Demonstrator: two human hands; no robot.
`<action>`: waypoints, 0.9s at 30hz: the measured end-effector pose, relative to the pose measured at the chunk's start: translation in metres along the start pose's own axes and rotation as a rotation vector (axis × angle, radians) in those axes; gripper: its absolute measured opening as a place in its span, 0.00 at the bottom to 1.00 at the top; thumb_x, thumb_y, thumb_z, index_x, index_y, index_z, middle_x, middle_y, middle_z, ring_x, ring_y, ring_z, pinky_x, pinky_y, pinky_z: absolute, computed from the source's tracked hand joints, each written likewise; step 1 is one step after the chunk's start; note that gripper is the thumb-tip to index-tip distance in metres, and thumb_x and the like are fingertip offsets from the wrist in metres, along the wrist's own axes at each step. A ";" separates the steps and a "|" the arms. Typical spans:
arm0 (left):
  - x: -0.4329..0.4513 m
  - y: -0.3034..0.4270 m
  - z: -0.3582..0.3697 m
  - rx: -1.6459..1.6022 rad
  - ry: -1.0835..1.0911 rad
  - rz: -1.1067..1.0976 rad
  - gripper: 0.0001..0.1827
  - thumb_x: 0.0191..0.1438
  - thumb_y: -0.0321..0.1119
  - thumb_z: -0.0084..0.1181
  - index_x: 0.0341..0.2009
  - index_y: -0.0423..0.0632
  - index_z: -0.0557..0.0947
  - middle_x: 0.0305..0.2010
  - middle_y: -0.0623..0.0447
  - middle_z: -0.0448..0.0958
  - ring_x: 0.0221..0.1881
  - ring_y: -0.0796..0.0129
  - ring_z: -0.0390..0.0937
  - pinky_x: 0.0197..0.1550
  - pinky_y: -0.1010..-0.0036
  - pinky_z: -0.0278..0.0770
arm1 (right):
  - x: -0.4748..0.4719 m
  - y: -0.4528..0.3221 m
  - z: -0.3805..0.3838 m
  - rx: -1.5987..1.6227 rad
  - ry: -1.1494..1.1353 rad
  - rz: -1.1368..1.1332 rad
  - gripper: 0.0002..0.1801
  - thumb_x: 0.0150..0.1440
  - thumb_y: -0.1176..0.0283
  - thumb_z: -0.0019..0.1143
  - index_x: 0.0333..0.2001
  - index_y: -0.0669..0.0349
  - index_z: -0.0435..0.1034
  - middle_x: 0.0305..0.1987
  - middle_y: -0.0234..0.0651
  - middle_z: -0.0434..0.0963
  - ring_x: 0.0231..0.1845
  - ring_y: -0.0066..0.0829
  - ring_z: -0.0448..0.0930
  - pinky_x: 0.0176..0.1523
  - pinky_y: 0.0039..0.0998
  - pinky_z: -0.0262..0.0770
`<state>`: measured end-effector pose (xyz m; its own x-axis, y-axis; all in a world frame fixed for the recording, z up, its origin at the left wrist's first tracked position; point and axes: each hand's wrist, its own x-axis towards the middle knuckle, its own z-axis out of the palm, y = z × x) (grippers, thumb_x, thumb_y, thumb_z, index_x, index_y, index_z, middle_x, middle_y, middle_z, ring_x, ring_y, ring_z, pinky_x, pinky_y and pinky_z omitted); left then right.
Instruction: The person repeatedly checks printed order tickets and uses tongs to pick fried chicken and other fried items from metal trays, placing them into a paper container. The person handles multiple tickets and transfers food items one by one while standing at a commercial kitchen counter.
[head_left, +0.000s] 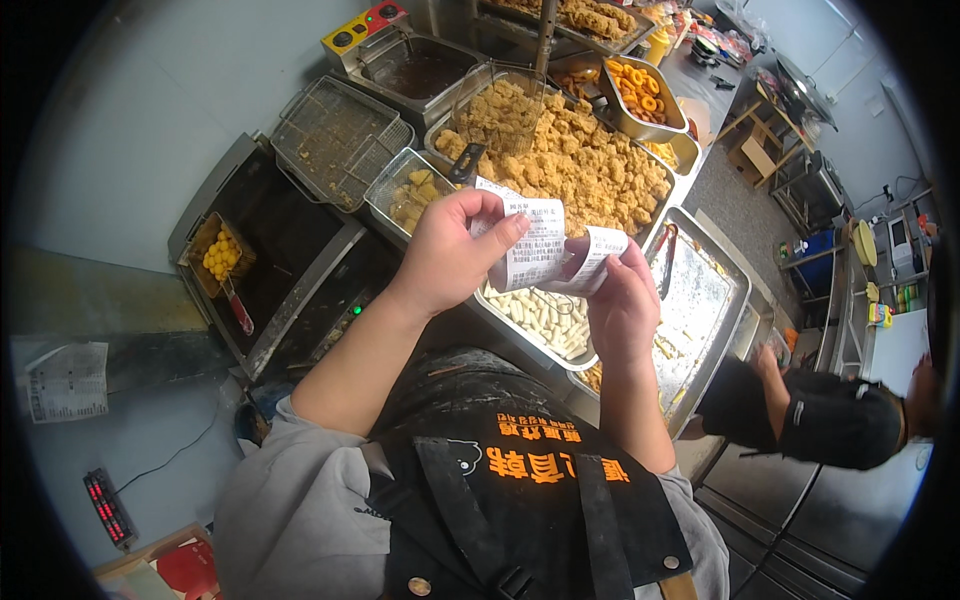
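My left hand grips a curled paper receipt, the thumb pressed on its printed face. In my right hand is a second paper slip, pinched under the thumb. Both papers bear small print and touch or overlap between my hands; I cannot tell whether they are one strip. Beneath the hands lies a metal tray of white rice-cake sticks. Just beyond sits a large tray of fried chicken pieces, with a wire fry basket resting on it.
A fryer stands at the back, with a wire rack tray beside it. Yellow balls fill a small basket at left. Fried rings are at upper right. Red-handled tongs lie on a metal tray. A co-worker stands right.
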<state>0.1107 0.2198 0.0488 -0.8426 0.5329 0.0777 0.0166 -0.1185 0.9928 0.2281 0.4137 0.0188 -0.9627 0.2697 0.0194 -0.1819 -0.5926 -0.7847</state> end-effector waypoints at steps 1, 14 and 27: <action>0.001 0.000 0.000 -0.002 -0.005 0.008 0.10 0.64 0.33 0.68 0.35 0.41 0.83 0.33 0.58 0.82 0.36 0.81 0.76 0.41 0.78 0.76 | 0.000 0.000 0.000 -0.007 0.007 -0.001 0.19 0.68 0.73 0.40 0.58 0.71 0.68 0.55 0.52 0.81 0.53 0.40 0.83 0.62 0.44 0.79; 0.004 -0.002 -0.002 0.066 -0.010 0.063 0.11 0.63 0.33 0.67 0.34 0.40 0.82 0.33 0.58 0.80 0.36 0.80 0.74 0.40 0.78 0.75 | 0.000 0.003 0.004 -0.027 0.020 0.013 0.18 0.69 0.73 0.40 0.59 0.70 0.68 0.56 0.49 0.82 0.57 0.37 0.82 0.64 0.41 0.77; 0.001 -0.004 -0.005 0.050 -0.003 0.045 0.11 0.63 0.33 0.68 0.32 0.41 0.81 0.32 0.58 0.80 0.35 0.81 0.74 0.39 0.78 0.74 | 0.000 0.010 0.005 -0.051 0.046 0.019 0.18 0.69 0.72 0.43 0.59 0.69 0.69 0.55 0.45 0.82 0.54 0.35 0.82 0.62 0.40 0.78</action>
<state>0.1069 0.2163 0.0448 -0.8388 0.5304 0.1227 0.0815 -0.1006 0.9916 0.2256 0.4039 0.0141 -0.9554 0.2945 -0.0232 -0.1525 -0.5586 -0.8153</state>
